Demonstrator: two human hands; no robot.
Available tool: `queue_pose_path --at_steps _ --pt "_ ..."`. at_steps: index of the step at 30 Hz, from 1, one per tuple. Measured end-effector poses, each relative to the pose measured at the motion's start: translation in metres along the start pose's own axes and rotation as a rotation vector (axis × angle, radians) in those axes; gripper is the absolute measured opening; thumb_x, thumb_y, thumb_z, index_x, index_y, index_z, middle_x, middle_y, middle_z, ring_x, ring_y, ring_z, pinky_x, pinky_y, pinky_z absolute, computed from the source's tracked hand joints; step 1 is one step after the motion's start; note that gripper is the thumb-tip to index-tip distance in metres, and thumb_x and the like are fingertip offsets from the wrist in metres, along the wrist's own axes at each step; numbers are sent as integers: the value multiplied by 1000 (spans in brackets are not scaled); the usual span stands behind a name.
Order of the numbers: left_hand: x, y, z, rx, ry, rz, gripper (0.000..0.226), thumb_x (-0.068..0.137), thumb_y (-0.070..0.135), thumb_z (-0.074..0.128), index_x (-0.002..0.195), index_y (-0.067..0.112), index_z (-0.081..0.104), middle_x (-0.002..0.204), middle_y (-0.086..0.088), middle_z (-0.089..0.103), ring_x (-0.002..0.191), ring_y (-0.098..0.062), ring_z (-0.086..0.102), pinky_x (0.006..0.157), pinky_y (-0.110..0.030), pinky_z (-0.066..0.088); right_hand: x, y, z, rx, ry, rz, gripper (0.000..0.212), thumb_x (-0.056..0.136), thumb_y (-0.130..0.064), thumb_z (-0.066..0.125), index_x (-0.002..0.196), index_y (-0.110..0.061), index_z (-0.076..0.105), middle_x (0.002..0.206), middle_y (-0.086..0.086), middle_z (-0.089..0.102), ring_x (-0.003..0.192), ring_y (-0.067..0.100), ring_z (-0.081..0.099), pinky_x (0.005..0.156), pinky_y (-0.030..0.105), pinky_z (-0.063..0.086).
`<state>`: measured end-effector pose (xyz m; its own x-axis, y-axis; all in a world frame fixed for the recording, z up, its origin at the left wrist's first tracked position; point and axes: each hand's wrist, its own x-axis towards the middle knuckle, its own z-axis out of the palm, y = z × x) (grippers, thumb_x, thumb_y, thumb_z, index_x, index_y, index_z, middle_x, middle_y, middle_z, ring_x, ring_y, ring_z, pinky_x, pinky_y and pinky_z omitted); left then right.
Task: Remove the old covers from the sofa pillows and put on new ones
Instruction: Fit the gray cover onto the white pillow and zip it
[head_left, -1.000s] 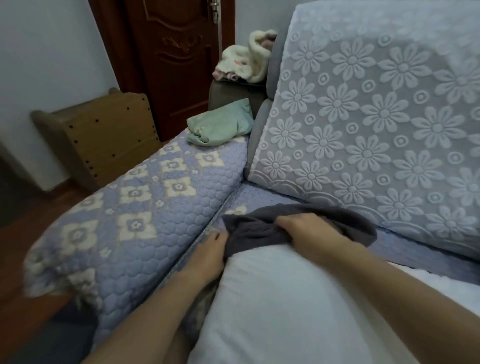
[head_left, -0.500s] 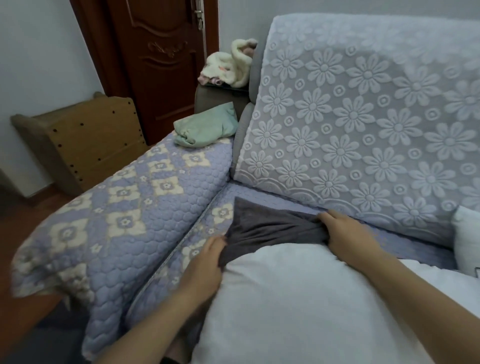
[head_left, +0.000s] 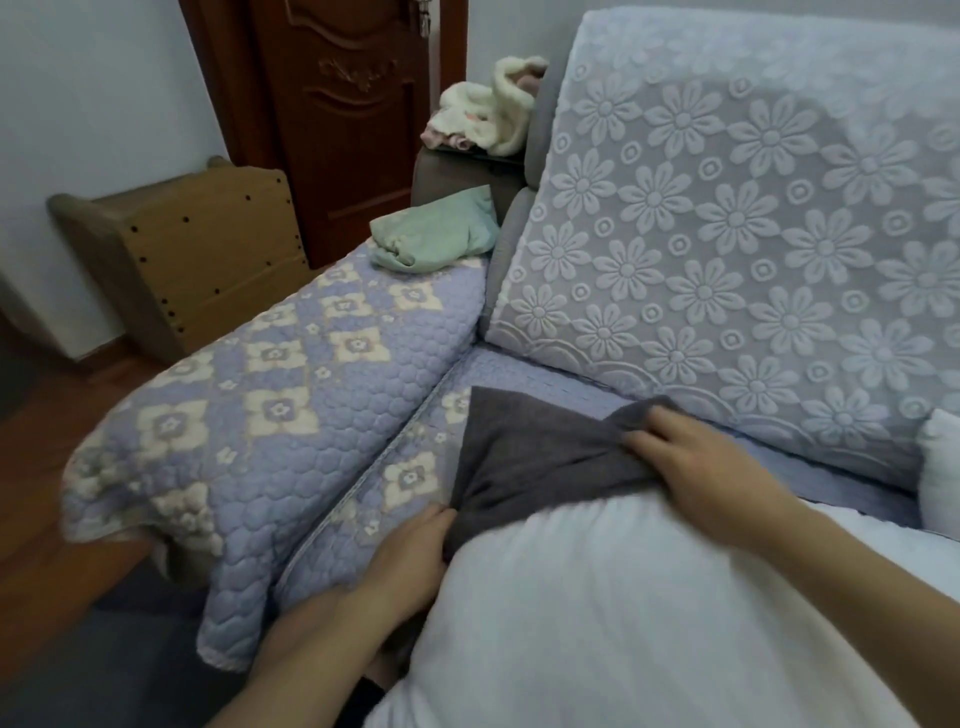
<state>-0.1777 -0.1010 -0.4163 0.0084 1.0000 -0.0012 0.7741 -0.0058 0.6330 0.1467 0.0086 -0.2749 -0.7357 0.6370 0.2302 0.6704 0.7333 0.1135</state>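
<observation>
Both hands, left hand (head_left: 410, 551) and right hand (head_left: 696, 457), pinch the grey cover (head_left: 540, 452) on the white pillow (head_left: 623, 613), apparently pulling it on; next, work both edges down evenly.

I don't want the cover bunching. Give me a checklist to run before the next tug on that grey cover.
1. Left hand grips the grey cover edge: ok.
2. Right hand grips the opposite edge: ok.
3. Cover's far corner over the white pillow: not ok, mostly bare.
4. Cover free of bunching: not ok, gathered at both hands.
5. Zipper or opening fully open: cannot tell.
</observation>
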Motion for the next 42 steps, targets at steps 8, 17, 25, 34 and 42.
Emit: queue_pose_path --at_steps 8,17,25,34,42 --pt "-30 26 -5 -171 211 196 35 80 12 61 114 19 64 123 13 57 114 -4 57 94 -23 47 -44 60 37 -197 84 455 27 66 -8 62 91 -4 69 80 16 54 73 37 52 63 45 43" --pt "-15 32 6 -239 -32 74 64 98 36 56 152 50 25 154 26 34 135 3 41 113 -26 37 -87 36 -3 -35 166 82 26 75 -15 48 91 -10 69 83 8 59 75 31 56 65 41 44" --pt "-5 23 31 -215 60 -207 17 102 30 45 104 36 61 117 5 66 108 -19 63 95 -35 48 -76 -6 -5 183 550 491 49 53 12 60 100 2 70 98 16 62 93 33 53 81 38 43" --pt "-90 26 4 -37 195 292 37 85 20 43 121 21 50 139 3 40 123 -14 49 99 -28 45 -103 6 29 112 285 438 19 69 1 51 84 -5 60 88 9 57 82 33 49 70 40 37" --pt "-101 38 -6 -109 122 322 15 79 11 51 90 20 55 115 9 51 109 -9 55 92 -26 46 -95 -17 13 344 498 688 37 70 8 69 105 -3 64 118 13 56 108 31 54 91 27 39"
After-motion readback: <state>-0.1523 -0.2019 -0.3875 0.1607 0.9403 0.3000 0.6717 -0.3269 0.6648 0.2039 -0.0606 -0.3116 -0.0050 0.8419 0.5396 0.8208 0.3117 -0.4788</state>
